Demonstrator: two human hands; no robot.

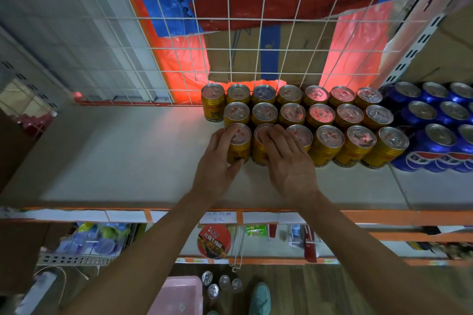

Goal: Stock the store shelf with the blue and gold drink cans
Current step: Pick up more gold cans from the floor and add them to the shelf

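Note:
Gold drink cans stand in three rows on the white shelf, with blue cans packed to their right. My left hand is wrapped around the leftmost gold can of the front row. My right hand grips the can beside it, fingers over its top. Both cans stand upright on the shelf, touching the row behind.
A white wire grid backs the shelf, with cardboard and red plastic behind. Bare shelf lies left of the cans. Below, a noodle cup sits on a lower shelf. Several loose cans, a pink basket and my shoe are on the floor.

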